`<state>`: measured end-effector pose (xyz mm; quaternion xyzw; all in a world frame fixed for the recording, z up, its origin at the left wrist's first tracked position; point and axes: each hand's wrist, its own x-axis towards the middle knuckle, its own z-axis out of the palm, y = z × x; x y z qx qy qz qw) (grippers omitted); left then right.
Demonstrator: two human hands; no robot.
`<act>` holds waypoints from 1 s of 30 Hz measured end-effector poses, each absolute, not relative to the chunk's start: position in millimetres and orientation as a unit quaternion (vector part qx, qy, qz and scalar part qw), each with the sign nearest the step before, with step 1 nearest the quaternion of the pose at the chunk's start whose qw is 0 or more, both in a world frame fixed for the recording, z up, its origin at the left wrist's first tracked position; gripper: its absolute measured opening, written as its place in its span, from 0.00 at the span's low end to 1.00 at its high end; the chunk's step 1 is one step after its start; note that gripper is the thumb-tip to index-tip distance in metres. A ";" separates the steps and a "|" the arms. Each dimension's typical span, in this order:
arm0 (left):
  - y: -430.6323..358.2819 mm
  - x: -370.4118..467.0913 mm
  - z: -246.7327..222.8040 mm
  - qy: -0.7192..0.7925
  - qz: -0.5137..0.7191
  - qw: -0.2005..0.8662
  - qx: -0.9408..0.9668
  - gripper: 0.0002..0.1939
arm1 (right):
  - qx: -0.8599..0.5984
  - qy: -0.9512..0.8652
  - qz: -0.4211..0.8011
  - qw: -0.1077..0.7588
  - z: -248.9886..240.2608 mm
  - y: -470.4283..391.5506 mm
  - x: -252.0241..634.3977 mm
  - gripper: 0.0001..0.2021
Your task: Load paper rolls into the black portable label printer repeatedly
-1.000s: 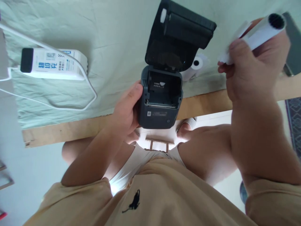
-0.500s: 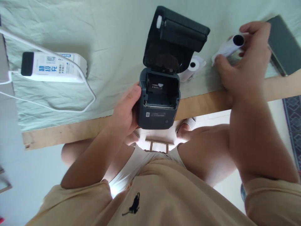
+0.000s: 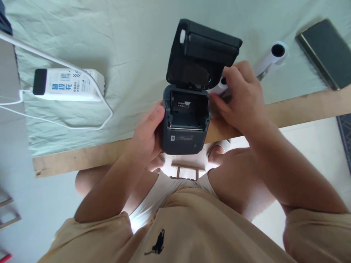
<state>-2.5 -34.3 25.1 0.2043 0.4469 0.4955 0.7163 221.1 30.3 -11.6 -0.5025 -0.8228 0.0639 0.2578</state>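
Note:
My left hand (image 3: 149,128) grips the left side of a dark portable label printer (image 3: 185,140) over the table's front edge. The printer's lid is raised, and its paper bay shows no roll inside. Beside the printer, my right hand (image 3: 242,95) has its thumb and fingers closed around a small white paper roll (image 3: 218,87) with a dark core, partly hidden by the lid and fingers. A longer white roll (image 3: 270,58) with a wide dark core lies just beyond that hand.
A dark phone-like slab (image 3: 325,53) lies at the far right of the green cloth (image 3: 131,44). On the left sits a white power bank (image 3: 74,86) with a white cable (image 3: 106,106) looped over it. The table's wooden edge (image 3: 82,157) runs along the front.
My right hand has let go of the longer roll and moved left to the small roll beside the printer. The left hand still holds the printer.

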 end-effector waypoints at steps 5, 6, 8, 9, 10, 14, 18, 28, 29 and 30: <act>-34.0 -2.9 24.7 0.428 0.501 0.719 0.220 0.18 | -0.505 -0.802 0.046 0.317 -9.8 24.2 225.6 0.22; -34.2 -3.1 24.5 0.429 0.501 0.719 0.220 0.18 | -0.504 -0.799 0.053 0.323 -9.2 23.2 225.6 0.22; -34.7 -3.5 24.1 0.437 0.498 0.719 0.212 0.18 | -0.504 -0.797 0.074 0.326 -8.7 22.0 225.0 0.22; -35.0 -3.6 24.0 0.443 0.497 0.717 0.205 0.18 | -0.507 -0.795 0.087 0.322 -8.6 21.8 224.5 0.21; -35.1 -3.7 23.9 0.449 0.495 0.716 0.202 0.18 | -0.512 -0.793 0.099 0.316 -8.4 21.7 224.0 0.21; -34.4 -2.2 24.3 0.456 0.497 0.711 0.197 0.18 | -0.530 -0.782 0.104 0.312 -6.9 21.7 222.5 0.20; -34.1 0.1 24.7 0.450 0.507 0.709 0.194 0.19 | -0.543 -0.780 0.096 0.296 -6.7 23.1 223.7 0.19; -36.4 -3.5 18.8 0.450 0.520 0.702 0.185 0.14 | -0.550 -0.773 0.122 0.292 -8.8 24.3 223.3 0.20; -36.4 -3.4 19.0 0.454 0.518 0.702 0.183 0.14 | -0.550 -0.772 0.119 0.295 -8.1 24.2 222.9 0.20; -36.2 -3.2 19.6 0.459 0.522 0.696 0.181 0.15 | -0.550 -0.772 0.117 0.297 -7.4 24.2 222.4 0.19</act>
